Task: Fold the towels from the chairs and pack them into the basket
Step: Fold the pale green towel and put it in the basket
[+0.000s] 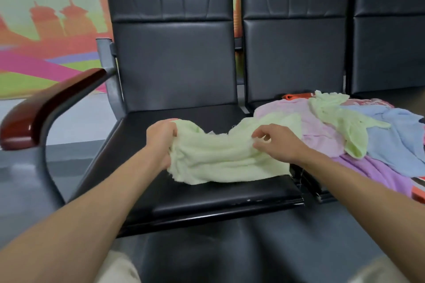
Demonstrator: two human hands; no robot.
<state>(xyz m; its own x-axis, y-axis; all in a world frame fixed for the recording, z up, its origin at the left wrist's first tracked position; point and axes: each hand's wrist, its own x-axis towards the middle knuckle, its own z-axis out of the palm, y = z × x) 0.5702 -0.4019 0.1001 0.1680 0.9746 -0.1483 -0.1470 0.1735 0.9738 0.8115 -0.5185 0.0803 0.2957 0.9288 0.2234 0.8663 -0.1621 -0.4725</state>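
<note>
While a black chair seat (207, 190) supports it, a pale green towel (220, 158) lies bunched between both hands: left hand (161, 138) clenched on one end, right hand (276, 142) pinching the other (loosely). That edge could slip; no basket is visible.

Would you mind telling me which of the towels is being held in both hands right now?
The light green towel on the left seat, gripped by the left hand and right hand. The others lie piled on the next seat.

Both hands, left hand (161, 139) and right hand (277, 143), grip a pale green towel (220, 158) on the black chair seat (207, 193).
</note>
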